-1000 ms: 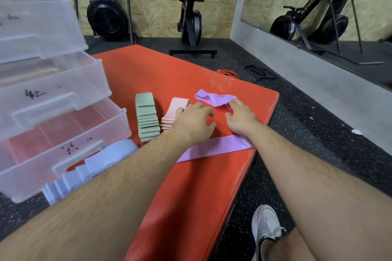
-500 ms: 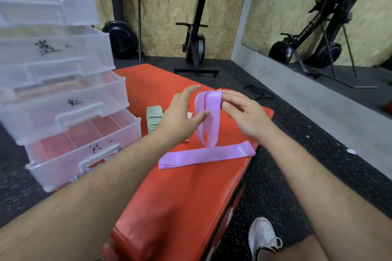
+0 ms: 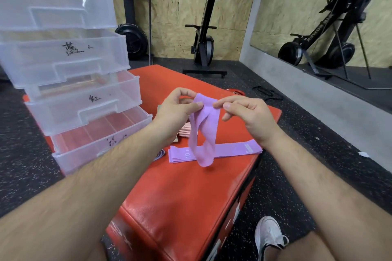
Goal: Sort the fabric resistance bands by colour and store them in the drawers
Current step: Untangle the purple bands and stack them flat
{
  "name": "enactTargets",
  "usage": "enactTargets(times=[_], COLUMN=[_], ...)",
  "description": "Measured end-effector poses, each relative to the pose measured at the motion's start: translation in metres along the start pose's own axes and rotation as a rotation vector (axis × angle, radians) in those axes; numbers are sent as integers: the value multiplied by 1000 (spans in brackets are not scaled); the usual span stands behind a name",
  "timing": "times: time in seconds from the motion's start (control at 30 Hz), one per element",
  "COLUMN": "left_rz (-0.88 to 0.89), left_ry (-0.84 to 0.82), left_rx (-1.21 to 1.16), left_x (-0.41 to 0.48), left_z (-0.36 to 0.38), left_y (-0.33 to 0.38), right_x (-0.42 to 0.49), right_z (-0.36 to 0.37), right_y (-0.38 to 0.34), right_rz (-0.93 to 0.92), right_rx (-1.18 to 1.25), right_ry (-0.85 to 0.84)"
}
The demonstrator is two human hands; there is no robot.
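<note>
Purple band (image 3: pixel 204 131) pinched up in the air over the red tabletop (image 3: pixel 191 197)

Left hand (image 3: pixel 176 110) and right hand (image 3: pixel 244 116) each pinch its top edge, so it dangles over a second purple band (image 3: pixel 231 149) lying flat. The left wrist blocks most of the pink stack (image 3: pixel 184 132). Clear drawers (image 3: pixel 84 110) stand just left, with the bottom one pulled out.

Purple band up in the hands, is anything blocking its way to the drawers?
Nothing visible does. The left hand and right hand pinch the purple band above the red mat. The drawers stand pulled out at the left, and only the low pink stack lies between.
</note>
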State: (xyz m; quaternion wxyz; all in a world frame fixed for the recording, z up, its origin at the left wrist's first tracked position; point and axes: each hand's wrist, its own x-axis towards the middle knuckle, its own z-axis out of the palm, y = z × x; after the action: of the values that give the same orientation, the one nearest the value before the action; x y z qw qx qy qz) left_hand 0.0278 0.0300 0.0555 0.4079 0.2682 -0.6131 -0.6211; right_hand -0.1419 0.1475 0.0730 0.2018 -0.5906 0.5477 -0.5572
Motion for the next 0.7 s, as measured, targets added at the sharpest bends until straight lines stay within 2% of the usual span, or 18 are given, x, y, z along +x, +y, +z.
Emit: enactTargets(times=[0.13, 0.27, 0.5, 0.7], left_rz=[70, 98, -32, -2], left_ry=[5, -22, -117, -97], left_rx=[18, 1, -193, -37], left_x=[1, 0, -4, -8], left_z=[3, 8, 10, 12], left_y=[-1, 0, 6, 4], right_x=[8, 12, 10, 10], right_z=[14, 18, 20, 22], right_y=[5, 13, 2, 2], right_rz=[95, 241, 118, 166], right_rx=[35, 41, 66, 67], right_ry=[209, 141, 108, 113])
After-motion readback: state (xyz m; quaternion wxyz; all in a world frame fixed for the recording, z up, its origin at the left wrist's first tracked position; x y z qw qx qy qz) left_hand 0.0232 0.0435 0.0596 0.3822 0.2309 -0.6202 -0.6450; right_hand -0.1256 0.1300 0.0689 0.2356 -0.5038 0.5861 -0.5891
